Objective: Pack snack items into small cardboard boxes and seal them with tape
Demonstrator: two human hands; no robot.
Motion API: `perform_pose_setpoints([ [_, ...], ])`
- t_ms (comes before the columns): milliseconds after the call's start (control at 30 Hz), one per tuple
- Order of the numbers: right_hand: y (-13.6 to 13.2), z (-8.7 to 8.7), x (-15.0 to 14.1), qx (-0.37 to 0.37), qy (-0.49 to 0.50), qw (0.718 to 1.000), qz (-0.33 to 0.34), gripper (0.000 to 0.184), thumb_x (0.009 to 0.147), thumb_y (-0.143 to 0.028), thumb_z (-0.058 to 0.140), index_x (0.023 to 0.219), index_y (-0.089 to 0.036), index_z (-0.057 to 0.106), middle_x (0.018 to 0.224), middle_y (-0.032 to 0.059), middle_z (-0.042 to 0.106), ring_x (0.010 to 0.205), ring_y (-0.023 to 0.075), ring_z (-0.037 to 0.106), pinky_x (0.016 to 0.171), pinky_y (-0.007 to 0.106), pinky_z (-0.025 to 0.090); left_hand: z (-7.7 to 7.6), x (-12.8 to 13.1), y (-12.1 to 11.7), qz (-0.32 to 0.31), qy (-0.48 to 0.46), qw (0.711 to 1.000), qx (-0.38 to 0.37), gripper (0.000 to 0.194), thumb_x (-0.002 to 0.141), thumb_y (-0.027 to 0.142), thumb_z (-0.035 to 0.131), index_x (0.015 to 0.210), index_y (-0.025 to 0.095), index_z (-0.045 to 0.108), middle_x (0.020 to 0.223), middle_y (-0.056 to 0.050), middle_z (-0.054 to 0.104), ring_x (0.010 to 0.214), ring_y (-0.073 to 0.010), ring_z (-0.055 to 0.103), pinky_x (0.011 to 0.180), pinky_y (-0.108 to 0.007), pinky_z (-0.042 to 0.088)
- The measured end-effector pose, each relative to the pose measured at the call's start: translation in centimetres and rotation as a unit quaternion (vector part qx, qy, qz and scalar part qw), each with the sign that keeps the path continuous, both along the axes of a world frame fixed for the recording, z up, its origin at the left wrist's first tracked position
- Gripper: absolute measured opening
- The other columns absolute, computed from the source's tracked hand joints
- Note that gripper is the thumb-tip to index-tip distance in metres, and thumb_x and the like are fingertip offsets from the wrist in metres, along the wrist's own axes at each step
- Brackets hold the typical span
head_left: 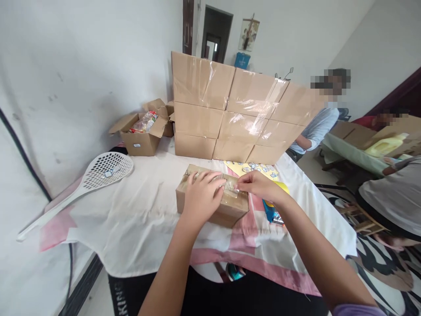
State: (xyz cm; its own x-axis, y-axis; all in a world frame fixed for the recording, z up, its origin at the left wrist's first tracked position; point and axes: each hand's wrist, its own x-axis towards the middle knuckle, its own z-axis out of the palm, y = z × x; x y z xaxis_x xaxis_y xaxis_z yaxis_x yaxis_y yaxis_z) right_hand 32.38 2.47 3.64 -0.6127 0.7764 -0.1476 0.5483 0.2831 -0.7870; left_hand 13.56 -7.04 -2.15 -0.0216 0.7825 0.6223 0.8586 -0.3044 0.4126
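Purple sleeve (pixel 358 309) at lower right, bare forearms reaching up over black clothing (pixel 213 298) to a taped box (pixel 226 210). Box is closed, sits roughly mid-surface (pixel 131 219) on white and pink cloth, long side toward the camera, slightly skewed. Left hand (pixel 204 191) palm down on the box top, fingers a bit spread and curved, not gripping anything visible. Right hand (pixel 258 186) at the right part of the top, fingers narrow, pinching clear tape (pixel 231 185). Blue pack (pixel 269 211) and a yellow item (pixel 282 188) lie right of the box, partly behind the right forearm. Patterned yellow sheet (pixel 259 170) just behind the box, in front of a big wall of cartons (pixel 230 109) with shiny tape. White slotted scoop (pixel 107 171) off to the left, handle toward the camera. Open carton (pixel 141 144) at back left, flaps out, holds plastic packets (pixel 144 121). Person in light blue (pixel 320 127) beyond the cartons; another in grey (pixel 394 193) at far right.
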Motion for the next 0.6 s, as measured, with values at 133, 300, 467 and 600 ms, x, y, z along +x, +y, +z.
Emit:
perform_pose_setpoints([
  [133,-0.3,-0.1,-0.2,0.037,-0.051,0.998,-0.001,0.027,0.076,-0.039,0.067,0.062,-0.016,0.070,0.058,-0.0019,0.053,0.058,0.0117,0.041,0.053,0.026,0.029,-0.1,0.4,-1.1,-0.074,0.049,0.996,0.021,0.023,0.100,0.024,0.050,0.102,0.028,0.073,0.119,0.000,0.074,0.111,-0.0225,0.062,0.109,-0.050,0.031],
  [300,0.0,-0.3,-0.6,0.071,-0.084,0.994,0.000,0.030,0.079,-0.036,0.064,0.055,-0.017,0.064,0.052,-0.0035,0.046,0.054,0.0103,0.038,0.051,0.027,0.026,-0.3,1.6,-1.9,-0.050,0.042,0.998,0.016,0.023,0.098,0.036,0.055,0.096,0.024,0.074,0.133,-0.004,0.066,0.117,-0.0285,0.057,0.107,-0.052,0.033],
  [467,-0.1,-0.3,-1.0,0.139,-0.122,0.983,-0.007,0.027,0.078,-0.034,0.065,0.057,-0.018,0.065,0.053,-0.0022,0.053,0.054,0.0116,0.043,0.053,0.027,0.029,-0.8,1.6,-1.9,-0.078,0.038,0.996,-0.005,0.023,0.100,0.034,0.052,0.098,0.024,0.072,0.109,-0.002,0.074,0.105,-0.0230,0.062,0.110,-0.050,0.031],
  [600,-1.1,0.7,-0.6,0.151,-0.063,0.986,-0.040,0.028,0.081,-0.036,0.065,0.061,-0.017,0.067,0.056,-0.0010,0.056,0.056,0.0128,0.046,0.054,0.028,0.031,-1.0,1.3,-2.0,-0.067,0.018,0.997,0.026,0.019,0.099,0.032,0.054,0.103,0.026,0.072,0.115,-0.002,0.071,0.105,-0.0228,0.061,0.100,-0.045,0.039],
])
